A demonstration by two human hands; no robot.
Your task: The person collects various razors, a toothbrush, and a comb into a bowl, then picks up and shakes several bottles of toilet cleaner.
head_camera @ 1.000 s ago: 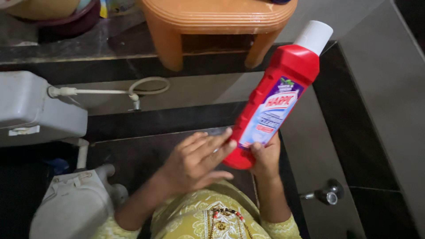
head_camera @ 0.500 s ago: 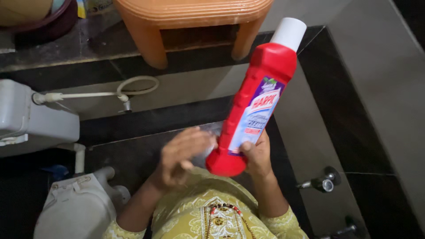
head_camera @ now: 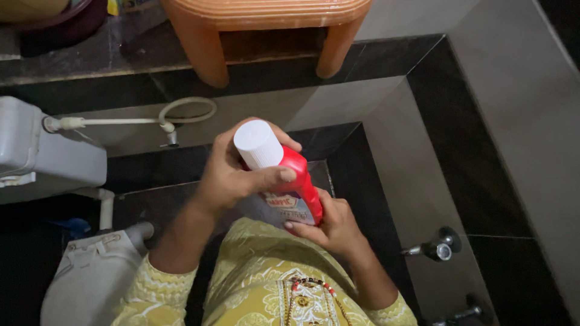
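Note:
I hold a red plastic bottle (head_camera: 297, 181) with a white cap (head_camera: 258, 143) and a printed label, upright in front of my chest. My left hand (head_camera: 232, 172) wraps the bottle's neck just under the cap, thumb across the front. My right hand (head_camera: 329, 223) grips the lower body of the bottle from the right. Yellow patterned sleeves cover both my wrists.
A white toilet cistern (head_camera: 42, 157) with a hose (head_camera: 181, 115) sits at the left, the toilet seat (head_camera: 90, 274) below it. An orange plastic stool (head_camera: 266, 30) stands on a dark ledge at the top. Wall taps (head_camera: 435, 249) stick out at the lower right.
The bottle was held out tilted with its cap pointing up and away; it has been drawn in toward me and turned upright. My left hand moved from its base to its neck.

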